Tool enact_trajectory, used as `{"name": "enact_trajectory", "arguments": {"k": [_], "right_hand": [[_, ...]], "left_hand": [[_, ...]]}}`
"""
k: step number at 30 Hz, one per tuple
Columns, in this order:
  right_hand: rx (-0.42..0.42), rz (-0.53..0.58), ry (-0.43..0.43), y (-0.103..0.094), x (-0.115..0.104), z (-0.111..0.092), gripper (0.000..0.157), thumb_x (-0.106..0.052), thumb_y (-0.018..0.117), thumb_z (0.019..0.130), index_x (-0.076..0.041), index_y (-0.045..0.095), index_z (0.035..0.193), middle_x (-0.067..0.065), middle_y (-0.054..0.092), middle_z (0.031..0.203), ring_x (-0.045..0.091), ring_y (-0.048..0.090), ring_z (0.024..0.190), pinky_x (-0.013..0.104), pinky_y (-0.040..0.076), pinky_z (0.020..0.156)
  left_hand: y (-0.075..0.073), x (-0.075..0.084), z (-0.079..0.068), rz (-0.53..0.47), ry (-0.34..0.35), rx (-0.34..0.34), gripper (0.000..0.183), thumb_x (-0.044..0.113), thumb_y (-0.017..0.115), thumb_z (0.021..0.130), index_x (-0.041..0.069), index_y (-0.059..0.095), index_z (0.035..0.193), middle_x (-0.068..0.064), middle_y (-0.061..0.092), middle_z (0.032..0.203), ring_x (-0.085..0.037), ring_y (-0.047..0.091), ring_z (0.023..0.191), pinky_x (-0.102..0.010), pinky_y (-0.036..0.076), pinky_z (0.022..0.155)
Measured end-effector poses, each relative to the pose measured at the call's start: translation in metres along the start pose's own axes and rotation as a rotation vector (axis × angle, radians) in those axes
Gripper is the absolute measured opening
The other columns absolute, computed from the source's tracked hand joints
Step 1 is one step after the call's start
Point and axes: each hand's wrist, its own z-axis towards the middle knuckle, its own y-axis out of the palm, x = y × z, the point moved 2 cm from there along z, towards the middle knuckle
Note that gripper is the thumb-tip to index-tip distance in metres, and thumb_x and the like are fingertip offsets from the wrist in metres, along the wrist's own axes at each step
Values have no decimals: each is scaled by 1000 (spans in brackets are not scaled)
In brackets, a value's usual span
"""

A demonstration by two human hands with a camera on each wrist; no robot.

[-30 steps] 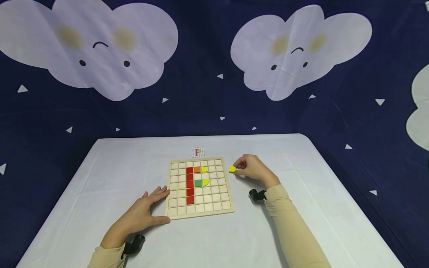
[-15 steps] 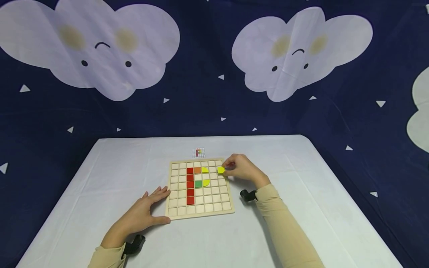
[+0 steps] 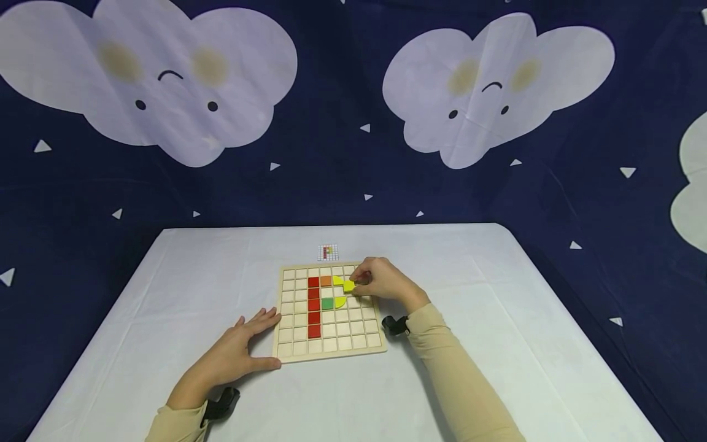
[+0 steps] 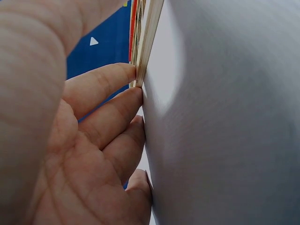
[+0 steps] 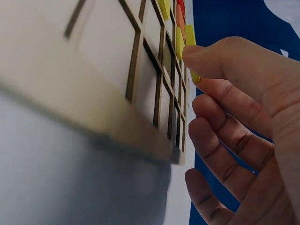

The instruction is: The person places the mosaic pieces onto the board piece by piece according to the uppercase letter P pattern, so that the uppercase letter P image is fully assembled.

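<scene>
A wooden grid board (image 3: 298, 347) lies on the white table. Set in it are a column of red square tiles (image 3: 313, 305), an orange tile (image 3: 326, 281), a green tile (image 3: 327, 303) and two yellow curved tiles, one of them the lower yellow tile (image 3: 340, 302). My right hand (image 3: 386, 283) pinches a yellow tile (image 5: 191, 54) between thumb and index finger, held just above the board's upper right cells. With fingers spread, my left hand (image 3: 232, 350) touches the board's left edge; in the left wrist view its fingertips (image 4: 131, 72) meet the wooden side.
Behind the board lies a small printed pattern card (image 3: 328, 252) with a coloured grid. Black wrist cameras sit on both wrists, such as the left wrist camera (image 3: 222, 404). A dark blue cloth (image 3: 331, 184) with clouds hangs behind the table.
My right hand has carried the yellow tile leftward from beside the board to over it, close to the upper yellow tile. The left hand stays at the board's edge.
</scene>
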Motion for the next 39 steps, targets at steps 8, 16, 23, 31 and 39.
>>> {"name": "enact_trajectory", "arguments": {"k": [8, 16, 23, 31, 39], "right_hand": [[-22, -9, -25, 8, -7, 5, 23, -13, 88, 88, -5, 82, 108, 3, 74, 102, 9, 68, 91, 22, 61, 86], [-47, -19, -14, 11, -13, 7, 21, -15, 88, 88, -7, 82, 106, 2, 73, 103, 8, 66, 91, 22, 60, 86], [-52, -33, -5, 12, -14, 8, 21, -16, 88, 89, -8, 82, 106, 1, 73, 103, 7, 66, 91, 22, 59, 86], [-60, -34, 15, 14, -14, 9, 20, -16, 88, 89, -9, 83, 107, 1, 73, 104, 8, 66, 92, 23, 60, 88], [-42, -51, -9, 3, -12, 5, 22, -20, 85, 94, -9, 83, 113, 1, 73, 104, 9, 69, 93, 27, 62, 89]], "left_hand": [[0, 1, 0, 1, 3, 4, 96, 43, 96, 76, 3, 57, 154, -19, 47, 167, -46, 35, 160, -76, 16, 129], [1, 2, -1, -3, 4, 8, 95, 41, 97, 76, 2, 57, 154, -19, 48, 167, -47, 35, 159, -76, 16, 129], [1, 2, -1, -4, 6, 11, 94, 42, 97, 76, 3, 58, 153, -18, 48, 167, -47, 35, 160, -76, 16, 129], [2, 1, -1, -3, 4, 11, 94, 41, 97, 76, 2, 58, 153, -19, 48, 167, -47, 35, 160, -76, 16, 129], [1, 1, 0, -6, 10, 12, 95, 41, 97, 76, 2, 58, 153, -20, 47, 167, -48, 34, 160, -77, 16, 128]]}}
